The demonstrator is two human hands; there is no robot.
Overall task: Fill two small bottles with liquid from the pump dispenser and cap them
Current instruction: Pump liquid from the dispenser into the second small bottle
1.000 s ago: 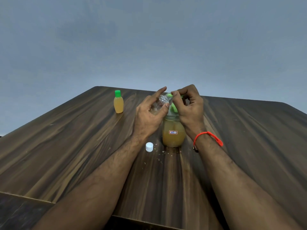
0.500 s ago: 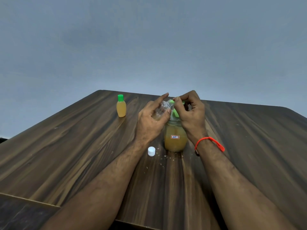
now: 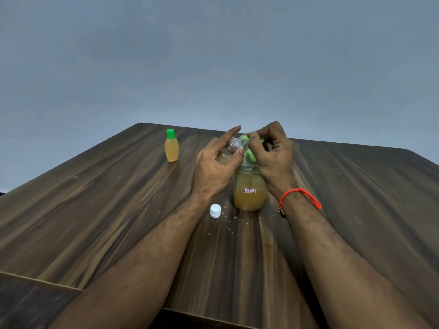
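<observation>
We see the left hand [image 3: 213,162] gripping a tilted clear bottle [image 3: 231,149], its mouth at the green nozzle of the pump dispenser [image 3: 248,186]. The right hand [image 3: 273,154] has fingers curled over the pump head. A capped bottle [image 3: 171,148] and white cap [image 3: 215,210] sit on the worktop [image 3: 107,210].

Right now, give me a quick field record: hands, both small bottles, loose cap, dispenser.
left hand: holds clear small bottle tilted, neck at the green pump spout
right hand: on the pump head
clear small bottle: uncapped, a little liquid inside
green-capped bottle: filled, upright, far left on table
white cap: loose on table
pump dispenser: amber liquid, upright
</observation>
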